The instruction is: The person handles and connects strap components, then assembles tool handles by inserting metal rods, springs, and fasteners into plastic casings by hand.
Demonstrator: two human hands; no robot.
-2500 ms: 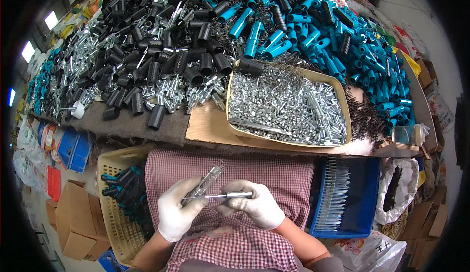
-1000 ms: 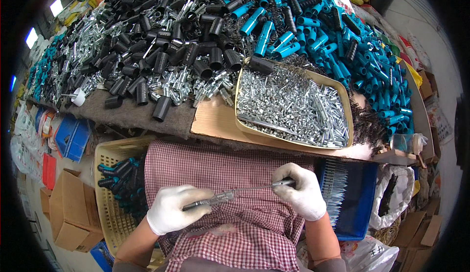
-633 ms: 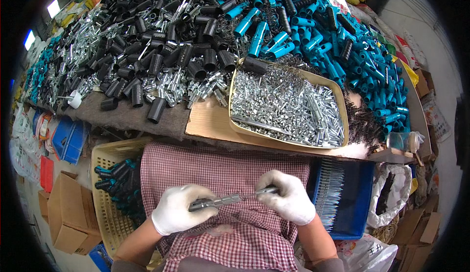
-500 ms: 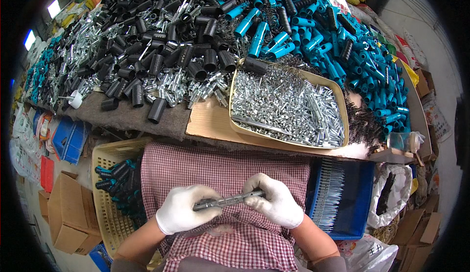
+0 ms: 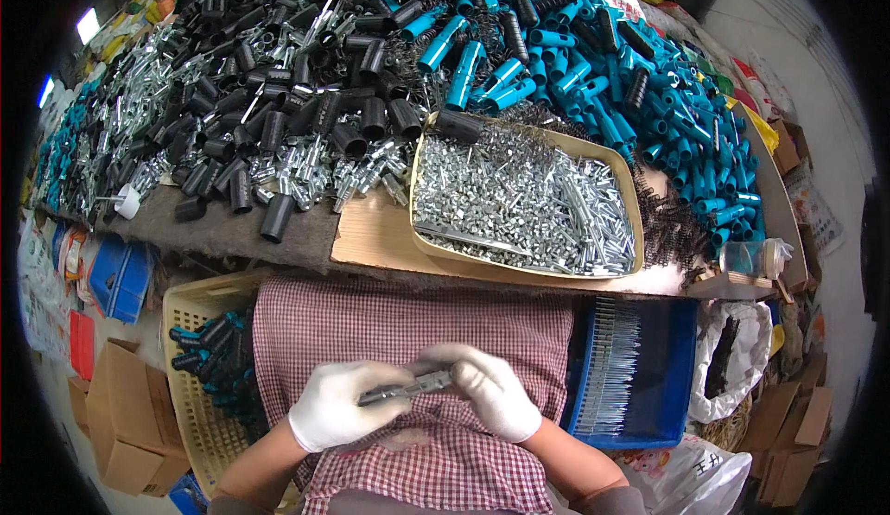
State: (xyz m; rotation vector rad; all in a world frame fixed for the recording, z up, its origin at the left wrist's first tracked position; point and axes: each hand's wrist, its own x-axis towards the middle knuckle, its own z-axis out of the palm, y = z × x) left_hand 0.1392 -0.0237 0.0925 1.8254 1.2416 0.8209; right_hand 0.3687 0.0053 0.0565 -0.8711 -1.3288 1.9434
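In front of my checkered apron (image 5: 408, 325), both hands are in white gloves. My left hand (image 5: 338, 408) is closed around one end of a slim silver-grey metal cylinder (image 5: 422, 386), which lies nearly level and rises a little to the right. My right hand (image 5: 491, 394) closes over its other end, its fingers slightly blurred and hiding the tip. Beyond them on the bench stands a cream tray (image 5: 422, 209) of small metal pins and pieces. A black sleeve (image 5: 458, 127) rests on the tray's far left rim.
Black sleeves (image 5: 277, 218) and metal parts heap up on the left of the bench, teal tubes (image 5: 464, 75) on the right. A yellow basket (image 5: 190, 394) of black-and-teal pieces stands at lower left. A blue bin (image 5: 663, 376) with rows of metal rods sits right.
My hands have shifted slightly left with the metal cylinder. The right hand has turned and covers more of its end. The whole view has shifted a little.
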